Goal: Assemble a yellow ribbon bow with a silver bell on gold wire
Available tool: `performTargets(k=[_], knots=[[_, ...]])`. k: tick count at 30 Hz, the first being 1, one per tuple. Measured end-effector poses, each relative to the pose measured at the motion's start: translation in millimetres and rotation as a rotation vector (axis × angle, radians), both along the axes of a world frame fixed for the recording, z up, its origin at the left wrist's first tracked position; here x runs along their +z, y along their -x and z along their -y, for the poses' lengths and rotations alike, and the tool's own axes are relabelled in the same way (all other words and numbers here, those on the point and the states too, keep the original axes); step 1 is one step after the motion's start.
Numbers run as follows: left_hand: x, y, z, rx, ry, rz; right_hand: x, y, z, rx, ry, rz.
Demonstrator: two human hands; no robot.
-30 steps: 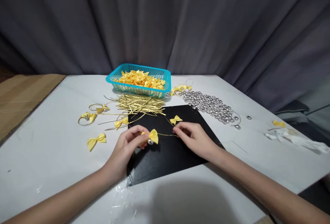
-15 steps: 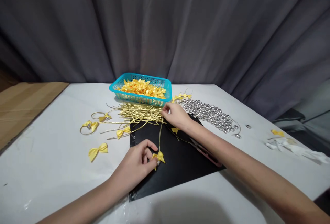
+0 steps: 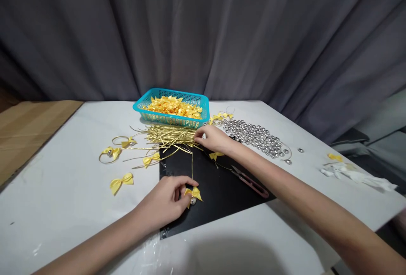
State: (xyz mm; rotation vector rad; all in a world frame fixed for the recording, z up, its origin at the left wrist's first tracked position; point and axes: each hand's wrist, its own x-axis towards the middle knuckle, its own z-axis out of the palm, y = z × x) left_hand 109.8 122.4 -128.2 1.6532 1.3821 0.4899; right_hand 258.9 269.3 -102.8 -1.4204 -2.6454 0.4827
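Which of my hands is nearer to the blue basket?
Your right hand. It is just in front of the blue basket's right end, by the gold strips; your left hand is farther off, closer to you, at a yellow bow.

A dark curtain (image 3: 177,34) hangs behind the white counter (image 3: 63,207). Brown cardboard (image 3: 34,127) lies along the counter's left edge, a crumpled white cloth (image 3: 361,175) near the right. Scissors (image 3: 245,178) rest on a black mat (image 3: 218,209).
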Motion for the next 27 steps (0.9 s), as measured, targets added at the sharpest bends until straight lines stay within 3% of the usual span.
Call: performTargets(k=[9, 13, 17, 20, 23, 26, 27], knots=[[8.1, 9.8, 3.0, -0.068, 0.106, 0.065, 8.7, -18.4, -5.7, -0.122, -0.126, -0.223], [19.3, 17.9, 5.3, -0.155, 0.131, 0.053, 13.2, -25.2, -5.6, -0.175, -0.179, -0.266], [34.8, 20.2, 5.0, -0.168, 0.123, 0.026, 22.8, -33.1, 23.7, -0.244, -0.363, -0.259], [40.2, 16.5, 2.4, -0.008, 0.183, 0.186, 27.5, -35.2, 70.3, -0.223, -0.517, -0.227], [41.3, 10.5, 1.8, 0.181, 0.279, 0.446, 27.0, -30.8, 121.4, 0.174, -0.886, -0.085], [41.5, 5.4, 6.0, 0.281, 0.364, 0.592, 21.4, -24.3, 157.9, 0.524, -0.822, -0.097], [41.3, 4.1, 8.3, 0.306, 0.389, 0.623, 18.8, -22.8, 165.5, 0.575, -0.786, -0.126]])
